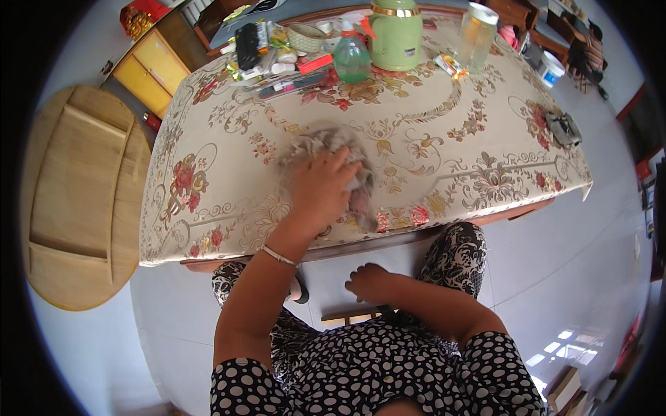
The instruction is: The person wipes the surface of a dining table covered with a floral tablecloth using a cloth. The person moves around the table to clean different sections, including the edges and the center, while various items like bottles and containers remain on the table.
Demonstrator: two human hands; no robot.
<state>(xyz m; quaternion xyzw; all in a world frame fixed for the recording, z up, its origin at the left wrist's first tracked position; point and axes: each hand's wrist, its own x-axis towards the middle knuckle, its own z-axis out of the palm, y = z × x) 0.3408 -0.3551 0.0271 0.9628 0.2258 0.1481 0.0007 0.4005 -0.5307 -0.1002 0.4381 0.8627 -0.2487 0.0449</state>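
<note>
**L hand flat on grayish cloth, R hand apart nr lap**

Head view: containers stood mostly along far side of tbl. Clear bottle looked green, lower part esp.; couldn't tell liquid from tint. Light-green jug w/ gold-coloured band stood just R of it, opaque, contents hidden. Tall clear jar w/ white lid stood further R; contents unclear. White tub w/ blue marking was beyond tbl's R edge, inside not visible. Round patterned bowl sat L of bottle, amid a heap of small pkts & bits; too small to sort out.

Surface: cream tablecloth, red/gold/brown floral pattern. Gray pouch-like item lay nr R edge. Room: yellow cupboard at far L, round wooden board w/ battens upright at L, shiny pale floor, another person far R.

Cloth was on tbl nr the front edge, approx. center: bunched, fluffy/shaggy, gray w/ pinkish patch, blurred. L hand pressed palm-down over it, fingers a bit spread; couldn't tell if it gripped any. R hand hung loosely curled below tbl edge; couldn't tell if fully closed.
</note>
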